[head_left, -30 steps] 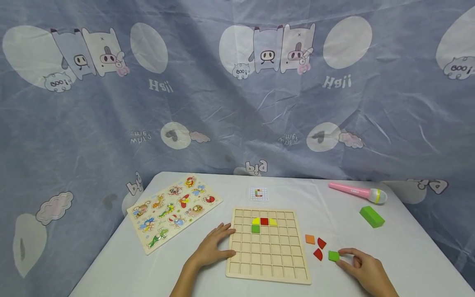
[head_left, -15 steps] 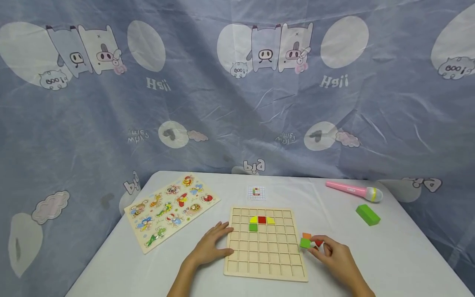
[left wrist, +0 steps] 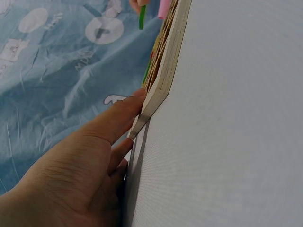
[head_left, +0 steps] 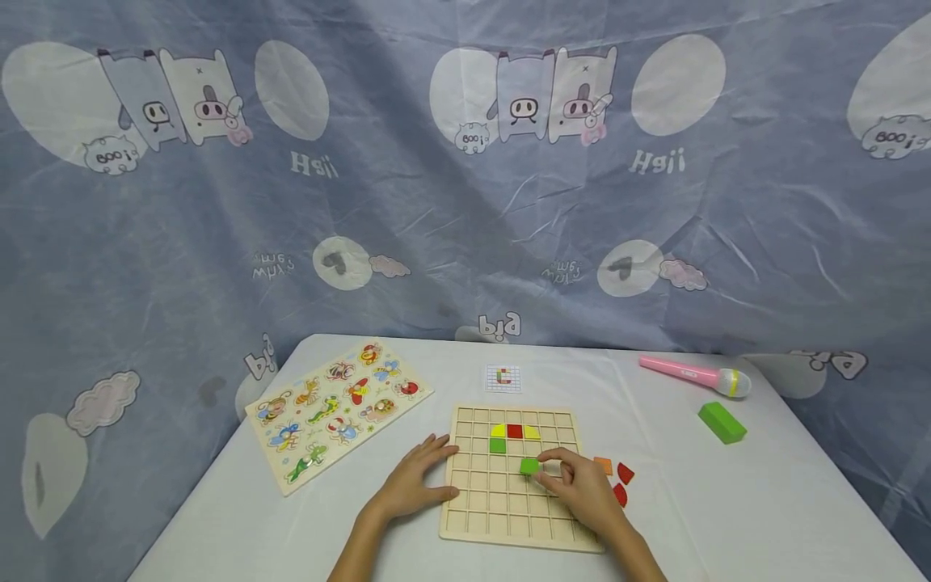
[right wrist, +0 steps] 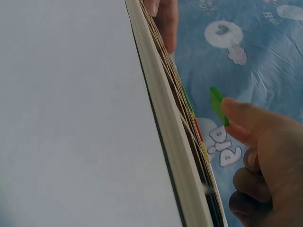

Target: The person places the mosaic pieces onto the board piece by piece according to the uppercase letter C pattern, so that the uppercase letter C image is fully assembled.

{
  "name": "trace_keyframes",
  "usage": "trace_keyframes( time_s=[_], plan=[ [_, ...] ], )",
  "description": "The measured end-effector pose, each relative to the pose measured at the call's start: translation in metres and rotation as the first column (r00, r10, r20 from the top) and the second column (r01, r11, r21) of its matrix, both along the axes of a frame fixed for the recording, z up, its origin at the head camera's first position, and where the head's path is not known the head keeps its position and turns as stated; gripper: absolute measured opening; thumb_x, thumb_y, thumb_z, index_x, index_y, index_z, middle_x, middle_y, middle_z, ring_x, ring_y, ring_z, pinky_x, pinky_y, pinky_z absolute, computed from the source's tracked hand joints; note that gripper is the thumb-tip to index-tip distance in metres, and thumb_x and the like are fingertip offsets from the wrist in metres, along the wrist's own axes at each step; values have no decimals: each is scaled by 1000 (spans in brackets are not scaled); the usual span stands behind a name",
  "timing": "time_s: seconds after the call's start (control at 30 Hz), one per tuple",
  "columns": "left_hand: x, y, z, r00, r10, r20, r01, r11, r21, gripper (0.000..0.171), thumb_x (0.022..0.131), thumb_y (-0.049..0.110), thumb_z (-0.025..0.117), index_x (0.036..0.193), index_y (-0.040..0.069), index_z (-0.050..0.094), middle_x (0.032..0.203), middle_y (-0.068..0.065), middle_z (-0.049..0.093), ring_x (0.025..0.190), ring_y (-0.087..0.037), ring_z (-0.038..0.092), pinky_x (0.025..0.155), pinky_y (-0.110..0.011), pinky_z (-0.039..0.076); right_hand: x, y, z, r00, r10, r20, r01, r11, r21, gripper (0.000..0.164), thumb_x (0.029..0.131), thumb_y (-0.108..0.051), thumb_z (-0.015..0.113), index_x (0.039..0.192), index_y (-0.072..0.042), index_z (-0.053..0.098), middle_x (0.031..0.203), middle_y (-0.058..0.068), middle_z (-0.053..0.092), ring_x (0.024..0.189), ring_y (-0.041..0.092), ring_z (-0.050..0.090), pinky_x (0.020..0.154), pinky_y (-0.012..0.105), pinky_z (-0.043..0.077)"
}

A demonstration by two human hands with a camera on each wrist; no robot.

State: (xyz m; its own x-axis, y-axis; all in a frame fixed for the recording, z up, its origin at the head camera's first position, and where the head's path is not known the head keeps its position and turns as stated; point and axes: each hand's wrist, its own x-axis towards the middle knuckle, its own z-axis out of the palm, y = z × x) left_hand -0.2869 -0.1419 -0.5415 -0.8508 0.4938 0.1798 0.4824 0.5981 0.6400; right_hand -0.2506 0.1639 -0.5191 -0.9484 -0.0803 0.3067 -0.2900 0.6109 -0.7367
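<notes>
Between thumb and fingertips my right hand (head_left: pixel 584 489) pinches a green square tile (head_left: pixel 528 466), over the middle of a wooden grid board (head_left: pixel 476 521). The right wrist view shows that tile (right wrist: pixel 217 105) edge-on, raised off the board. My left hand (head_left: pixel 410 478) rests against the board's left edge with fingers spread; its thumb (left wrist: pixel 118 116) touches the rim in the left wrist view. Set in the upper part of the grid are a red square (head_left: pixel 514 432) with a yellow rounded piece (head_left: pixel 499 431) to its left, another (head_left: pixel 532 433) to its right, and a green square (head_left: pixel 498 445).
Right of the board lie an orange square (head_left: pixel 603 466) and two red quarter-round pieces (head_left: pixel 625 473). Behind it is a small pattern card (head_left: pixel 503 379). An insect puzzle board (head_left: pixel 338 412) lies left; a pink toy microphone (head_left: pixel 694 374) and green block (head_left: pixel 722 423) lie right.
My right hand has carried the green tile leftward from the table at the right, past the loose pieces, to over the board. The left hand has stayed at the board's edge.
</notes>
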Motion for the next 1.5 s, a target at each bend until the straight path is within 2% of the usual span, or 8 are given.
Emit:
trace_keyframes(
  time_s=[0.17, 0.43, 0.73, 1.0, 1.5],
  plan=[
    [0, 0, 1, 1000, -7, -6, 7, 1000, 5, 70, 76, 52, 67, 135, 20, 47, 146, -4, 34, 137, -28, 20, 109, -51, 16, -9, -18, -4, 1000, -8, 28, 7, 998, 69, 22, 74, -34, 77, 93, -26, 68, 48, -10, 36, 42, 2, 27, 39, 19, 26],
    [-1, 1, 1, 1000, -10, -14, 10, 1000, 10, 70, 76, 54, 66, 135, 20, 47, 146, -4, 34, 137, -29, 20, 110, -50, 15, -16, -33, -6, 999, -36, -22, 40, 975, 217, 25, 75, -36, 75, 94, -23, 68, 48, -12, 37, 42, 3, 31, 37, 20, 27],
    [-1, 2, 1, 1000, 1, -12, -1, 1000, 4, 70, 76, 54, 66, 135, 21, 48, 146, -4, 34, 137, -29, 20, 109, -51, 16, -20, -41, -7, 999, 7, -39, 2, 973, 232, 23, 76, -35, 74, 95, -23, 68, 49, -13, 36, 42, 1, 29, 37, 20, 25],
    [0, 1, -1, 1000, -6, -21, 7, 1000, 7, 70, 76, 53, 67, 135, 19, 48, 145, -6, 35, 136, -31, 22, 108, -53, 17, -18, -41, -8, 1000, 10, -21, -5, 975, 224, 25, 76, -37, 74, 96, -23, 69, 50, -12, 37, 42, 2, 29, 38, 20, 26],
    [0, 1, 0, 1000, -4, -15, 4, 1000, 8, 70, 77, 52, 66, 135, 18, 48, 146, -7, 35, 136, -31, 21, 109, -51, 15, -17, -40, -6, 999, 30, -14, -26, 976, 214, 19, 78, -33, 73, 94, -23, 70, 48, -13, 37, 41, 1, 29, 36, 19, 25]
  ],
)
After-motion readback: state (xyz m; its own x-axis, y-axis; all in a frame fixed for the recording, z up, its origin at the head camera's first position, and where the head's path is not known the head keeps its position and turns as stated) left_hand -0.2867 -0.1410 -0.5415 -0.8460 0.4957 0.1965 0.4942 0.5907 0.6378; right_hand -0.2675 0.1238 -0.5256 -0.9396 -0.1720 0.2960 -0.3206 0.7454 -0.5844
